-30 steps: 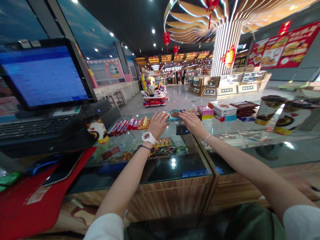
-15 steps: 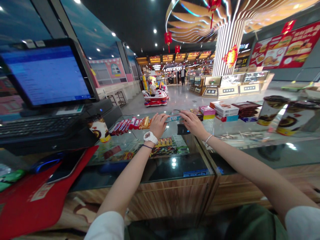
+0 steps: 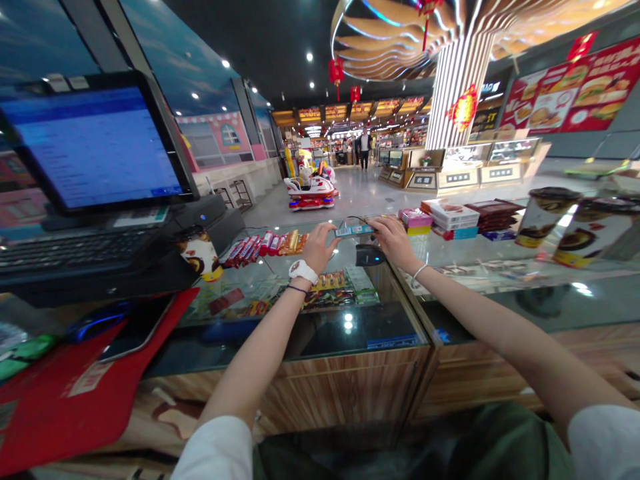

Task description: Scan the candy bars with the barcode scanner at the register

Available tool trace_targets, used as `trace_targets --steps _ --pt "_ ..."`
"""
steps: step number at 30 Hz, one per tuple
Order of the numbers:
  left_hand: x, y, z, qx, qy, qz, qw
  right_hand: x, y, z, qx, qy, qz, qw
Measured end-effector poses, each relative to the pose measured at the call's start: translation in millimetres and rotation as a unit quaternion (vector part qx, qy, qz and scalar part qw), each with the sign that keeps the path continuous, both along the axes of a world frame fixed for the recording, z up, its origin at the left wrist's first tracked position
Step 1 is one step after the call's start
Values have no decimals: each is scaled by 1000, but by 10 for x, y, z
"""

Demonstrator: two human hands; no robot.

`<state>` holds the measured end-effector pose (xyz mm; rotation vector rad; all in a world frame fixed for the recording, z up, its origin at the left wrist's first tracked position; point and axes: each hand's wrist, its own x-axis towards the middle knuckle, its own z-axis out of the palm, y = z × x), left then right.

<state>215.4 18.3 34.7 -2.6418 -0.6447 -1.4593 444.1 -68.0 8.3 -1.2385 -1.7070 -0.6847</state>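
A thin light-blue box (image 3: 354, 231) is held level between my two hands at the far side of the glass counter. My left hand (image 3: 318, 250) grips its left end with the fingers bent round it. On the opposite end, my right hand (image 3: 393, 241) is closed, its fingers partly covering the box. Just below the box lies a small black device (image 3: 369, 255) with a blue light. Left of my left hand is a row of wrapped snack bars (image 3: 270, 245). Right of my right hand stand stacked small boxes (image 3: 416, 222), pink over yellow.
A monitor (image 3: 100, 140) and keyboard (image 3: 80, 247) stand at the left, above a red mat (image 3: 65, 413) with a phone (image 3: 137, 330). Tall cups (image 3: 543, 220) and chocolate-brown packets (image 3: 493, 217) occupy the right of the counter. One printed cup (image 3: 200, 257) stands near the monitor.
The light-blue box now shows more clearly between my hands. My right hand has shifted slightly right, and its fingers are more bent. A distant person stands more in view.
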Motion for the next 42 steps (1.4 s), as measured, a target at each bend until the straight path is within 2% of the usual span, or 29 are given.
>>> trace_targets --steps 12,16,21,24,30,36,42 --pt "4 -13 -7 -26 -2 3 1000 20 -1 20 -24 8 32 999" --pt "-53 62 -4 -38 -22 27 999 195 39 23 -35 31 38 998" --pt "-164 184 -6 -61 -26 67 996 540 189 -129 -148 23 88 985" --pt "-212 234 -20 -69 -11 80 994 619 257 -237 -208 -9 134 969" --pt "-232 258 -63 -78 13 91 993 521 277 -313 -268 -49 167 948" --pt "-229 273 -97 -80 11 88 993 474 258 -293 -269 -67 166 946" --pt "-251 303 -103 -72 8 98 993 349 182 -183 -237 -56 183 952"
